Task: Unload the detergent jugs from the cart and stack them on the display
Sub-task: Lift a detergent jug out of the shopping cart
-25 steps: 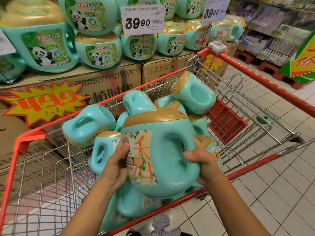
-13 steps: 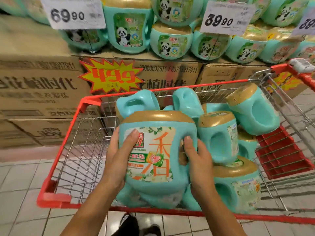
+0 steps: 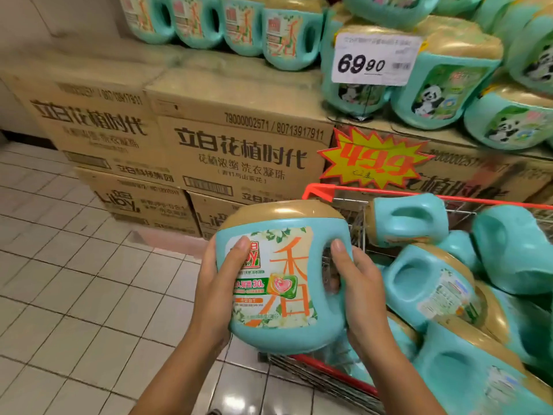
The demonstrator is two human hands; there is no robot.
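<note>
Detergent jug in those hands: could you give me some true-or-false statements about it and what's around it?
1. Both the left hand and the right hand hold the jug. True.
2. The jug's lid is white. False: it is gold-tan.
3. The white price tag reads 39.90. False: it reads 69.90.
4. The cart has a red rim. True.
5. The cart holds nothing. False: several other jugs lie tumbled in it.
</note>
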